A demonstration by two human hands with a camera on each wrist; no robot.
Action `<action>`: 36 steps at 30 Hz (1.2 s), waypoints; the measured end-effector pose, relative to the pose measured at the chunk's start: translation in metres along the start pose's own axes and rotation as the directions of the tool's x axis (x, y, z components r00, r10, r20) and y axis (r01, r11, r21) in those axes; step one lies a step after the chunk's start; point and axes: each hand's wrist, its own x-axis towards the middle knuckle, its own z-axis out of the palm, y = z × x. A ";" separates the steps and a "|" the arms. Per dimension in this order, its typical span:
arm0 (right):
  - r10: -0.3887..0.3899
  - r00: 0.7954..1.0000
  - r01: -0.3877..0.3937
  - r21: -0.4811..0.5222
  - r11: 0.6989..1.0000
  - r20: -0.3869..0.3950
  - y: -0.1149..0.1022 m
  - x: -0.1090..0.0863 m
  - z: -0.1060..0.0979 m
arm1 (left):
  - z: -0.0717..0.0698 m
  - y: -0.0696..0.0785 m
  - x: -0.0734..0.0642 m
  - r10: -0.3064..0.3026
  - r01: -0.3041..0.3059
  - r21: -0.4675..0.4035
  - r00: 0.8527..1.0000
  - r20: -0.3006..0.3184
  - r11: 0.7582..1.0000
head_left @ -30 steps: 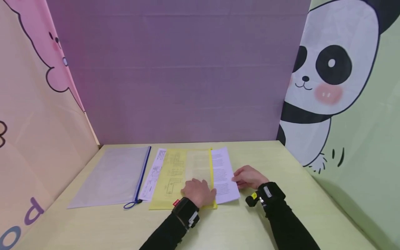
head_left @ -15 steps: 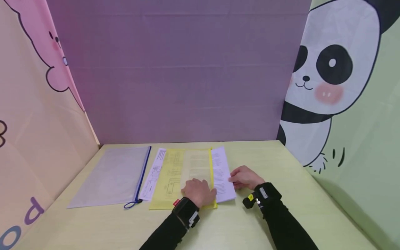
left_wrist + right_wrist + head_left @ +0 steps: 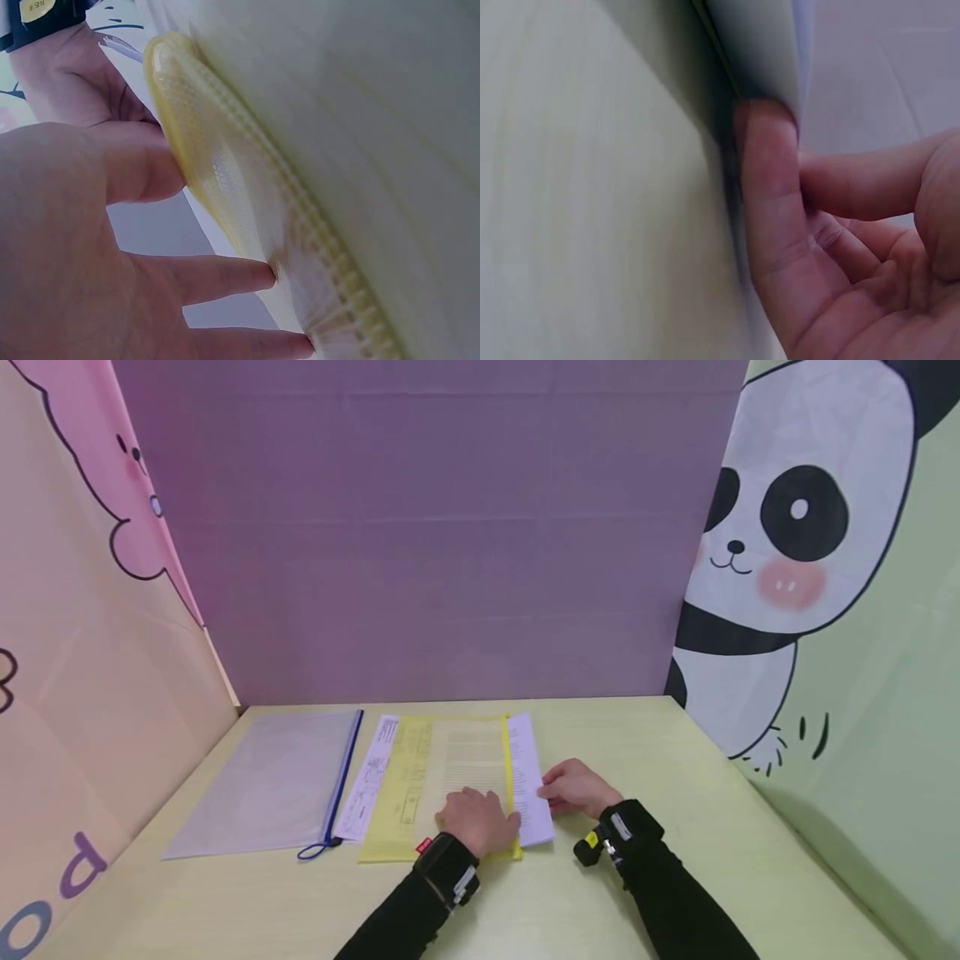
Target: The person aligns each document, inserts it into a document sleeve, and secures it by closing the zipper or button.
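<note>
A translucent yellow zip folder [image 3: 405,760] lies flat mid-table. My left hand [image 3: 477,820] rests on its near right part, fingers extended; in the left wrist view the thumb and fingertips press along the folder's raised, toothed edge [image 3: 277,165]. My right hand [image 3: 579,787] pinches the right edge of a printed sheet of paper [image 3: 529,768] between thumb and fingers. Much of that sheet lies within the folder, its text showing through the yellow; a strip still sticks out on the right. The right wrist view shows the paper [image 3: 761,56] bending up between thumb and index finger.
A sheet with line drawings [image 3: 369,781] shows from under the folder's left side. Further left lies a clear folder [image 3: 262,785] with a blue zip edge and a blue pull loop [image 3: 311,853]. A purple panel [image 3: 450,543] stands behind the table [image 3: 540,910].
My right hand has moved left with the printed sheet, which has slid further into the yellow folder. My left hand has stayed in place on the folder.
</note>
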 end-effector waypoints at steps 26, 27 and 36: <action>0.110 0.992 -0.114 0.055 0.992 0.056 -0.003 -0.005 -0.007 | 0.000 0.000 0.002 -0.013 0.013 -0.013 0.999 0.033 1.000; 0.109 0.992 -0.112 0.058 0.992 0.056 -0.002 -0.005 -0.006 | 0.001 0.000 0.002 -0.013 0.014 -0.015 0.999 0.034 1.000; 0.084 0.995 -0.086 0.036 0.996 0.054 -0.005 -0.004 -0.001 | 0.001 0.000 0.004 -0.003 0.003 -0.002 0.999 0.036 1.000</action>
